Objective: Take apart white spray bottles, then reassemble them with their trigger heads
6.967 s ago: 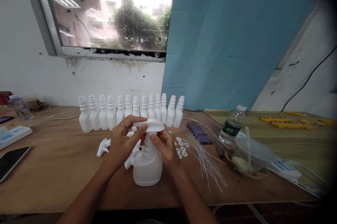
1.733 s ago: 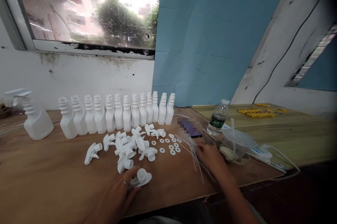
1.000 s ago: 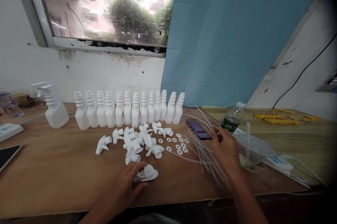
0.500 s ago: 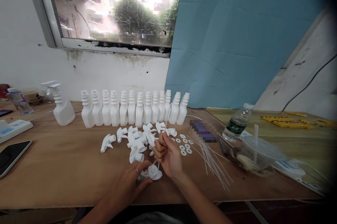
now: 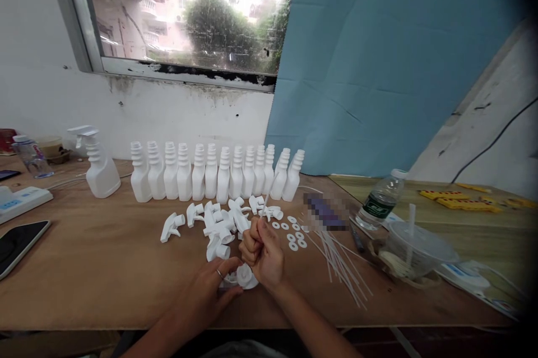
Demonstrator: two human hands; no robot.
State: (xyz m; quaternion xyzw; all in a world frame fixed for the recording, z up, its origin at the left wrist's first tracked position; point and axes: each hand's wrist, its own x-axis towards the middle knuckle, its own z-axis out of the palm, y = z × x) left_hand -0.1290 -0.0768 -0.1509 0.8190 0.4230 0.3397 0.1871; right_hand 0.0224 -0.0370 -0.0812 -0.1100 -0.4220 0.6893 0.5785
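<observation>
Near the table's front edge my left hand (image 5: pixel 212 286) is closed around a white trigger spray head (image 5: pixel 245 276), which lies with its round collar facing up. My right hand (image 5: pixel 264 251) is a fist around a thin white dip tube (image 5: pixel 267 196); the upper part sticks up out of the fist. Whether the tube's lower end sits in the collar is hidden by my fingers. Just beyond my hands lies a loose pile of white trigger spray heads (image 5: pixel 219 227). White ring washers (image 5: pixel 291 238) are scattered to the right, beside a bundle of thin white tubes (image 5: pixel 339 265).
White bottles (image 5: pixel 184 179) stand in a row along the wall. A bottle with a spray head fitted (image 5: pixel 101 173) stands left of them. A phone (image 5: pixel 23 249) and power strip (image 5: pixel 25 205) lie left. A water bottle (image 5: pixel 380 201) and lidded plastic bowl (image 5: pixel 422 249) are right.
My right fist has moved down, nearer the spray head's collar, and covers the tube's lower part. My left hand keeps its grip and place.
</observation>
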